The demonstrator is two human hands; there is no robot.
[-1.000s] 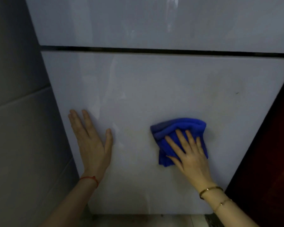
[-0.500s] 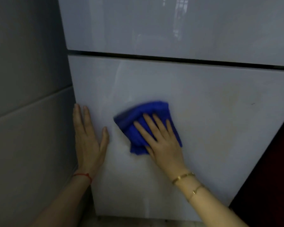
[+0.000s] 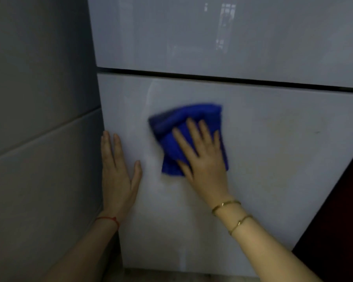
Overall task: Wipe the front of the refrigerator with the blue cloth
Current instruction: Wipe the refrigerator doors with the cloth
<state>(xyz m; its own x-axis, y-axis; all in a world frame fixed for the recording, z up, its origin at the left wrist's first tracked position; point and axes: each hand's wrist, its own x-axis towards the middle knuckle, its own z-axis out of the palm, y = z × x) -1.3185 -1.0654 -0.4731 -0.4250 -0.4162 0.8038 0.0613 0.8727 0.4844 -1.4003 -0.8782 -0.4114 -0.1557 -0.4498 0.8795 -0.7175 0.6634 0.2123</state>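
Blue cloth (image 3: 189,139), soft and bunched into folds, lay flat against the front of the white, shiny refrigerator (image 3: 273,159). It sat on the lower door, nearer the door's left edge than its right edge, and a little way below the thin dark gap (image 3: 232,80) that split the lower door from the upper door.

The right hand (image 3: 202,157) pressed on the cloth with its fingers straight and a little spread. The fingers pointed up toward the gap. The cloth stuck out above the fingertips and to the left of the hand. Two thin gold bracelets (image 3: 232,214) ringed the right wrist.

The left hand (image 3: 118,176) lay flat on the lower door, right at its left edge. Its fingers were straight and close together, and the thumb stuck out to the side. It held nothing. It was just beside the cloth but did not touch it. A thin red string (image 3: 108,219) went around the left wrist.

A grey tiled wall (image 3: 39,139) stood to the left of the refrigerator. A dark panel (image 3: 344,210) showed past the door's right edge.
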